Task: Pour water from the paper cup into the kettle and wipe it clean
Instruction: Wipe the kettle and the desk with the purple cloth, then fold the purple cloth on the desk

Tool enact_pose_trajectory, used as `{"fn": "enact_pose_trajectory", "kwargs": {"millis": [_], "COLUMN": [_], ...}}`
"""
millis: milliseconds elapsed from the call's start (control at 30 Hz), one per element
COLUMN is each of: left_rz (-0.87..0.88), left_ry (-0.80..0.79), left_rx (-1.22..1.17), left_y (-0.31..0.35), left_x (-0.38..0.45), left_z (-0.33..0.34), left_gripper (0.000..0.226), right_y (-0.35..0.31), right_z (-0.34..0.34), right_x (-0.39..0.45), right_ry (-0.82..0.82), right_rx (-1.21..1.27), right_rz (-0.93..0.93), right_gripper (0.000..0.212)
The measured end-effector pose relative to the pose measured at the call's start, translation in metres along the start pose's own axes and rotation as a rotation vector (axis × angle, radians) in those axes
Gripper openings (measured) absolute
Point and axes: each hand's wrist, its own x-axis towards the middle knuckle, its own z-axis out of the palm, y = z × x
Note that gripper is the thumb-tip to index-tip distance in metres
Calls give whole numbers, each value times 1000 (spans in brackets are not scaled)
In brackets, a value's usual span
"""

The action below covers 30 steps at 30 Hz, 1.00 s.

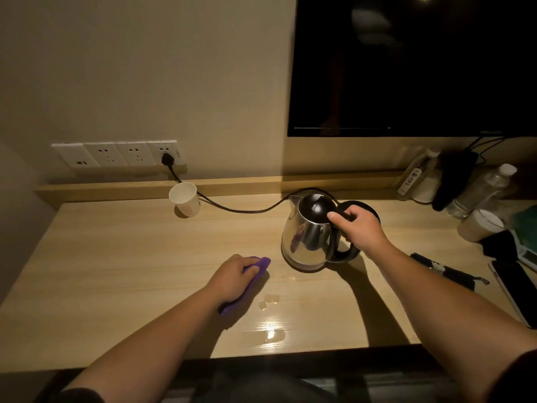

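Observation:
A shiny steel kettle (306, 242) with a black lid and handle stands on the wooden desk (130, 257), lid closed. My right hand (359, 228) grips its black handle from the right. A purple cloth (250, 282) lies flat on the desk left of the kettle, pressed down under my left hand (234, 279). Small water puddles (268, 301) glisten on the desk just right of the cloth. A white paper cup (186, 200) stands upright at the back, near the wall ledge.
The kettle's black base (369, 207) sits behind my right hand, its cord (232, 209) running to a wall socket (167, 158). Bottles (482, 190), a lidded cup and dark items crowd the right side. A dark screen (406, 68) hangs above.

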Motion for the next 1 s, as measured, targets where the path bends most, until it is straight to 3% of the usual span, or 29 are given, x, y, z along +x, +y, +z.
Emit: {"fn": "enact_pose_trajectory", "kwargs": {"millis": [233, 400, 500, 600, 667, 767, 900, 1000], "left_rz": [-54, -112, -150, -244, -266, -263, -242, -190], "left_ry": [0, -56, -143, -252, -304, -348, -430, -495], "left_rx": [-99, -265, -374, -587, -708, -805, -776, -700], "left_y": [8, 15, 19, 13, 4, -8, -30, -50], "left_x": [-3, -13, -21, -29, -34, -46, -67, -86], "left_z": [-6, -11, -22, -33, -39, -50, -75, -96], "left_gripper": [30, 25, 21, 22, 24, 26, 36, 38], "right_y": [14, 15, 10, -17, -42, -68, -95, -116], "right_z": [-41, -62, -62, -39, -9, 47, 109, 144], "right_x": [21, 31, 28, 4, -25, -69, -107, -125], "right_ry": [-223, -309, -160, 8, -134, -446, -700, -786], "right_rx": [-155, -143, -430, -629, -604, -590, -520, -528], "right_rz": [-60, -68, -132, -415, -585, -695, -592, -537], "right_gripper": [22, 32, 54, 57, 55, 63, 67, 51]}}
